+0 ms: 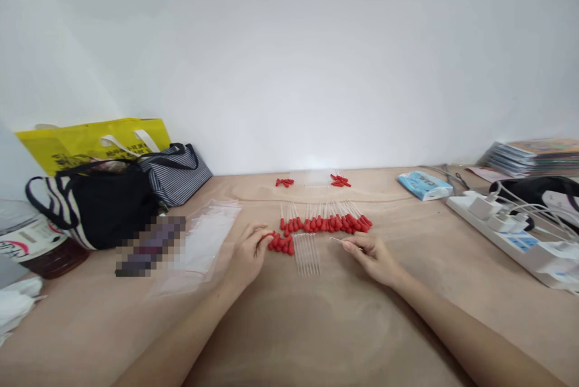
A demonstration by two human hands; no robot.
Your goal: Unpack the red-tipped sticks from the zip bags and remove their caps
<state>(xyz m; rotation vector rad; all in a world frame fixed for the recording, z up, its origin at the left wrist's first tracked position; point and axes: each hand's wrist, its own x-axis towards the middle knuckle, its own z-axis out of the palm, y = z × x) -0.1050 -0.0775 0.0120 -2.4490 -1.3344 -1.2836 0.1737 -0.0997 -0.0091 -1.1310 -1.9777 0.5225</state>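
Note:
My left hand [248, 251] rests on the table with its fingers pinched on a red rubber bulb [266, 235], right beside a small heap of loose red bulbs [281, 245]. My right hand [371, 254] is closed on a thin clear glass tube [337, 240] that points left. Between the hands lies a bunch of bare clear tubes [306, 253]. Just beyond them is a row of several droppers with red bulbs fitted [325, 221]. Farther back lie two small groups of red bulbs [284, 182] [340, 180].
Clear plastic bags [205, 236] lie left of my left hand. Striped and black bags [113, 197] and a yellow bag [90, 143] stand at the back left, with a jar [36, 242] nearer. At the right are a blue packet [423, 185], a white power strip [511, 233] and stacked booklets [534, 157].

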